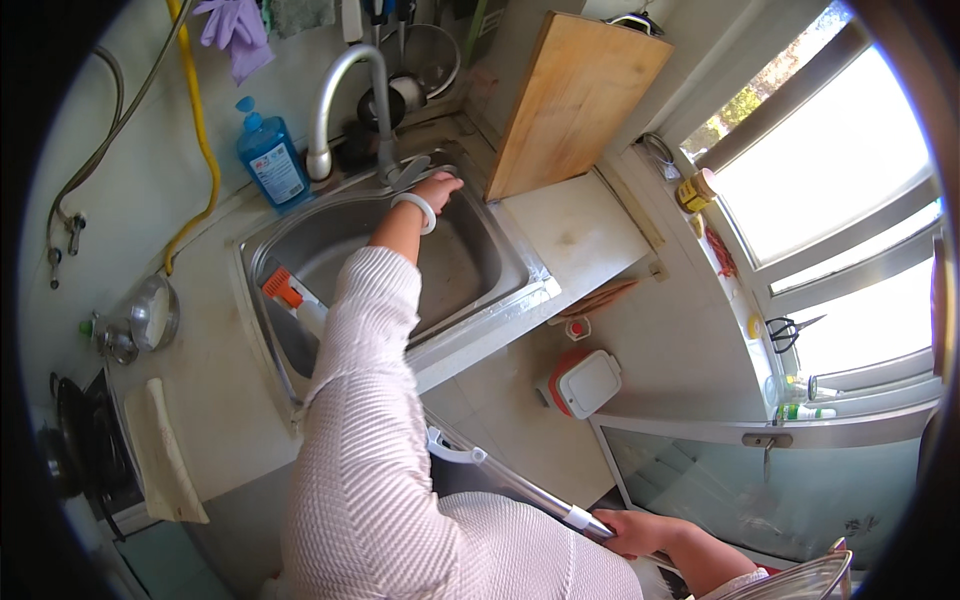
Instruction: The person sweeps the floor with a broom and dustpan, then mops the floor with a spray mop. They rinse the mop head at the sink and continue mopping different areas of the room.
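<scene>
My left hand point(439, 191), with a white bangle at the wrist, reaches over the far right corner of the stainless steel sink point(461, 259). It is right beside the lever point(411, 172) of the metal faucet point(324, 120); whether it touches the lever or holds anything I cannot tell. No water stream shows under the spout. Low on the right, my right hand point(634, 532) grips a metal pole point(525, 484) with white plastic fittings, which slants down past my body. An orange and white tool point(289, 292) leans in the sink's left part, partly behind my sleeve.
A blue pump bottle point(274, 161) stands left of the faucet. The wooden cutting board point(577, 105) leans upright right of the sink. On the floor is a red and white bin point(585, 382), near a glazed door point(720, 480). Scissors point(791, 330) and jars line the windowsill.
</scene>
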The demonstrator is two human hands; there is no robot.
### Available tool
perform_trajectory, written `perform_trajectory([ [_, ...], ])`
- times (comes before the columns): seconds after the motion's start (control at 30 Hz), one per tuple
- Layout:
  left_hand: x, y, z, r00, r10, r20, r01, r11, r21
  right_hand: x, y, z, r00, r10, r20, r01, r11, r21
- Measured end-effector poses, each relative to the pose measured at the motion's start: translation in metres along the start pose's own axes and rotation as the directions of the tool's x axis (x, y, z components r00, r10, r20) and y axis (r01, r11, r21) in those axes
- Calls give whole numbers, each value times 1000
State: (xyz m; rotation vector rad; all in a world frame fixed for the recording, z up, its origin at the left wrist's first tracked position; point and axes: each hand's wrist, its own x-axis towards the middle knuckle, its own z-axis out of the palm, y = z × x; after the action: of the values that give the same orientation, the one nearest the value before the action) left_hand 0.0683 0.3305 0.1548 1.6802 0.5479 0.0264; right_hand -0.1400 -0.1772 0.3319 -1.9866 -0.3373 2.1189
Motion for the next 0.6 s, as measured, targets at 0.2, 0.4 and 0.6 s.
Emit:
perform_trajectory([
  [0.2, -176, -39, -35, 941, 334, 47, -308, 907, -288, 50, 38, 2, 922, -376, -88, 360, 919, -161],
  [0.4, -387, -125, 51, 533, -210, -820, -370, 813, -450, 90, 72, 12, 898, -426, -107, 438, 888, 141],
  [0.6, -448, -92, 197, 980, -94, 177, 197, 292, -936, 68, 86, 39, 847, -449, -285, 427, 894, -138],
])
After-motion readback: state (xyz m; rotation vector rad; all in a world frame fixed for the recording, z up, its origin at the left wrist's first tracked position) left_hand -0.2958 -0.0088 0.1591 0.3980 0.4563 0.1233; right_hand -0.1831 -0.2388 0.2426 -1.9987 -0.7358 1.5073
